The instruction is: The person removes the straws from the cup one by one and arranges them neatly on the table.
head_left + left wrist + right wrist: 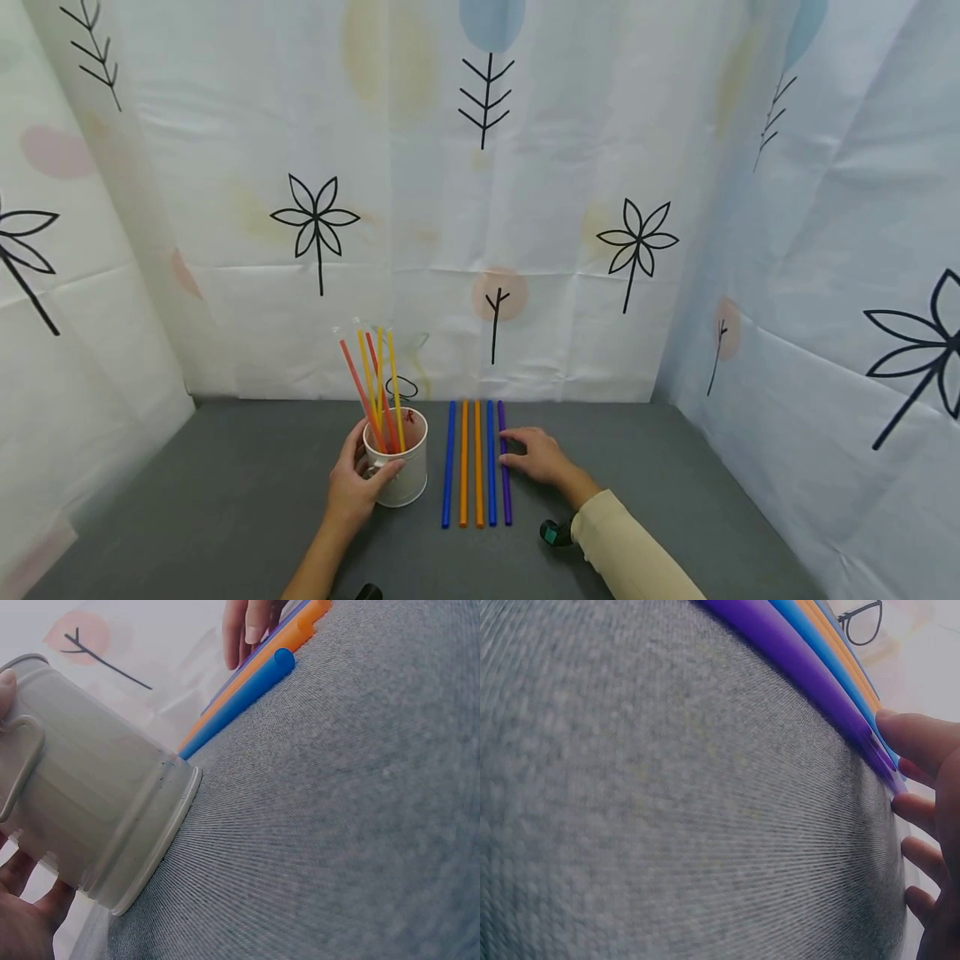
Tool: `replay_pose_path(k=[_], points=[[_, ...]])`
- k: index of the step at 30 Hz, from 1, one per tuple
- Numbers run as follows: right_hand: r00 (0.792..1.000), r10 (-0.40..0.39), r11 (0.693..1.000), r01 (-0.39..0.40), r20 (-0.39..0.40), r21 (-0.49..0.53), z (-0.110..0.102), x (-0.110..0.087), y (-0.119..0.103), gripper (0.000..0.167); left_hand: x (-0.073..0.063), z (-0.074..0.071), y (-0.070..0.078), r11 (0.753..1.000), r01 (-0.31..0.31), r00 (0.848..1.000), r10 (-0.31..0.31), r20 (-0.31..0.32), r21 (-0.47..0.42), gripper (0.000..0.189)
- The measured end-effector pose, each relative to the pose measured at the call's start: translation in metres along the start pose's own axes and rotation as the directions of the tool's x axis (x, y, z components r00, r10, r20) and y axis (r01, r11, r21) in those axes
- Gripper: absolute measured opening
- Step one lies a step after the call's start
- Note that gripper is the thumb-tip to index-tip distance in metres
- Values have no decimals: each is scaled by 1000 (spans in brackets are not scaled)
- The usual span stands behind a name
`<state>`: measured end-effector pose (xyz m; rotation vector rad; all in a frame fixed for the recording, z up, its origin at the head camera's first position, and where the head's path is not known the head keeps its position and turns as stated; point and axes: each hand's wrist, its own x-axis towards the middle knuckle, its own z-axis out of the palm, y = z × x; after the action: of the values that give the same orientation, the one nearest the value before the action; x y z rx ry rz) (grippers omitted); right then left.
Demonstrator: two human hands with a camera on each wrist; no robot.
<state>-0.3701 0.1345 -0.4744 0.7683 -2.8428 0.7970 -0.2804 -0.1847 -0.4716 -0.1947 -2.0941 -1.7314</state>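
My left hand [356, 483] grips a white mug [408, 475] from its left side, thumb across the front and fingers behind. The mug's handle [28, 761] shows in the left wrist view. Yellow straws [392, 375] and red straws [351, 365] stand tilted inside it. Right of the mug, several straws lie side by side: a blue straw [448, 475], two orange straws [464, 475], another blue straw [491, 483] and a purple straw [506, 500] at the right end. My right hand [542, 457] has its fingertips right at the purple straw, its fingers spread and loosely bent.
Dark grey cloth [262, 475] covers the table. White patterned curtains [420, 208] stand behind it and at both sides. A small black device [555, 533] sits by the right sleeve [630, 542]. Another dark object [369, 592] shows at the bottom edge.
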Motion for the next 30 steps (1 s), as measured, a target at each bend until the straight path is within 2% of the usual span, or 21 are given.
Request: replay_pose_path(k=[6, 11, 13, 20, 25, 30], points=[[1000, 1, 1000, -1, -3, 18, -1, 0, 0, 46, -6, -1, 26, 1000, -2, 1000, 2, 7, 9, 83], [1000, -10, 998, 10, -7, 54, -2, 2, 1, 45, -8, -1, 31, 1000, 2, 1000, -3, 15, 18, 82], [1000, -9, 997, 9, -9, 77, -3, 3, 1, 44, -8, -2, 29, 1000, 4, 1000, -4, 16, 17, 82], [999, 36, 992, -33, -26, 119, -6, 3, -5, 38, 0, 0, -8, 1000, -2, 1000, 2, 7, 20, 87], [999, 37, 988, -31, -34, 148, -12, 6, -10, 31, 0, 0, -12, 1000, -12, 1000, 12, 5, 20, 88], [999, 30, 988, -24, -42, 150, -20, 12, -18, 28, 1, 0, -11, 999, -23, 1000, 23, 3, 29, 87]])
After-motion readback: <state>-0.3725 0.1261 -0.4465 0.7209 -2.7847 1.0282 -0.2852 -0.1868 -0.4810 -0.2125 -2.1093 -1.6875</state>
